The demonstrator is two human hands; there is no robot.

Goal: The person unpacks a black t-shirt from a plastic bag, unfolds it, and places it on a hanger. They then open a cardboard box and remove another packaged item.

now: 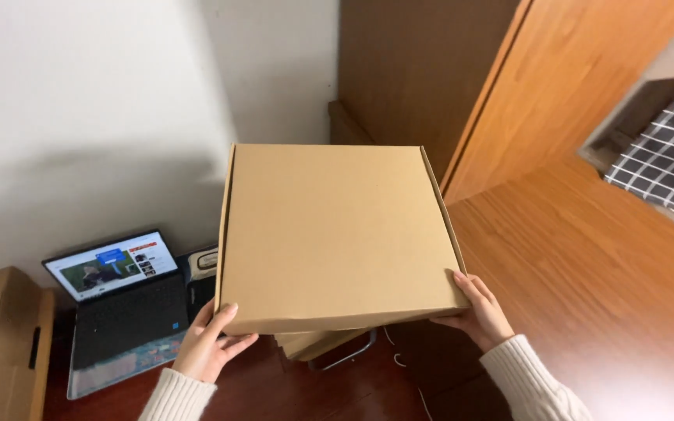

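— Where have you got it right now?

— You're holding the flat cardboard box (337, 234) up in the air in front of you, above the dark floor (337, 394). Your left hand (206, 347) grips the near left corner, your right hand (479, 312) the near right one. The fingers (471, 287) of both hands are clamped on the box edge, thumbs on top.

— What worries you?

— You only have the near edge, so I'd judge the far side could sag and the box tip away from you. More cardboard (313, 343) shows just under it; whether it's loose I can't tell, but it could slide out.

— Anything below?

— The open laptop (122, 304) sits down to your left. A slip on that side could land the box on it.
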